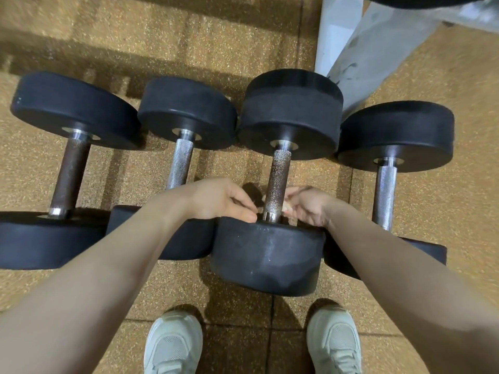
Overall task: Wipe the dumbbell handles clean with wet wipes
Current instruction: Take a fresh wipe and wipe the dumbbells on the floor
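Below, both hands flank rusty knurled dumbbell handle.

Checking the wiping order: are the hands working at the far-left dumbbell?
No, both the left hand and the right hand are at the near end of the third dumbbell's handle, counted from the left.

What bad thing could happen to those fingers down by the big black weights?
Fingers of both the left hand and the right hand sit low beside the third dumbbell's handle, close to its near weight; if it rolls, they might get pinched. The speckled, rusty-looking handle might scrape skin. No wipe is clearly visible.
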Available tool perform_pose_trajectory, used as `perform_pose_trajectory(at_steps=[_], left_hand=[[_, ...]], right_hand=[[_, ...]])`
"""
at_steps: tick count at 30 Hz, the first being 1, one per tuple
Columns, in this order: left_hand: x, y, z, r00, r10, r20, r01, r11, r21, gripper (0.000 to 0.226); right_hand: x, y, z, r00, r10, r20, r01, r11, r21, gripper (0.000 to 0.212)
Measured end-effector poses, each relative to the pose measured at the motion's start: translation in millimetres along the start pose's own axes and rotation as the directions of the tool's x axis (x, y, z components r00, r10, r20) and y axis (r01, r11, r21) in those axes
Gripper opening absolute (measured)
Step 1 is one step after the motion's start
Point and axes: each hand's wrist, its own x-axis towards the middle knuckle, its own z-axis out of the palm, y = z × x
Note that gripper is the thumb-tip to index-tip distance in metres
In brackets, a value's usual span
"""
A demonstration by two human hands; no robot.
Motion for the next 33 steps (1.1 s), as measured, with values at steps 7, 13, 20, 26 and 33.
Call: perform_pose_trajectory(at_steps=[7,13,20,26,33], left_hand=[[-3,-2,5,0.998,0.015,-0.055,-0.015,1.000,0.007,0.030],[-6,3,5,1.000,0.018,0.014,-0.019,0.999,0.031,0.040],[-1,50,21,0.969,0.195,-0.150,-0.174,0.975,0.141,0.028],[5,94,27,0.947,0.295,-0.131,-0.258,0.936,0.240,0.026],[40,133,65,0.911,0.370,-0.184,-0.249,0.847,0.471,0.020]], right_hand=[[-1,-22,0,0.988,-0.112,-0.107,0.137,0.956,0.258,0.029],[-48,10,-11,0.989,-0.082,-0.122,0.038,0.945,-0.325,0.025],[-88,1,-8,0.886,-0.248,-0.391,0.225,0.969,-0.106,0.028],[-119,-7,-30,0.857,-0.313,-0.409,0.310,0.948,-0.076,0.023],[-114,-7,-113,0.805,-0.544,-0.236,0.509,0.838,-0.197,0.030]])
